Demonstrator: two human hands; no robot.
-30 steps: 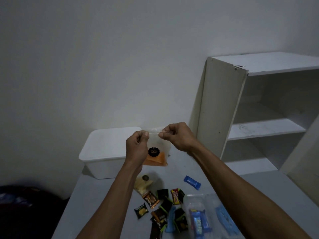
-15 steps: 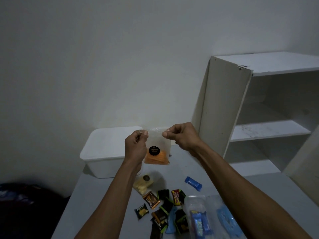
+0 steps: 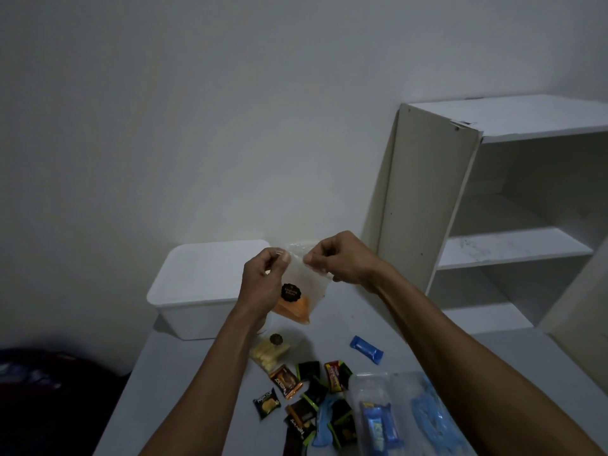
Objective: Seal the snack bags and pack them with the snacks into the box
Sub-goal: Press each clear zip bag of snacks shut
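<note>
Dim, grainy view; dark corners, edges bowed

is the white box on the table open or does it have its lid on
Lid on. The white box shows a flat, unbroken top with a rim overhanging its walls, and nothing of the inside is visible.

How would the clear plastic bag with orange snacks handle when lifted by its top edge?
The clear plastic bag with orange snacks probably hangs floppy: the left hand and right hand pinch only its top. It is likely bottom-heavy, since the snacks sit low, and seemingly light.
</note>
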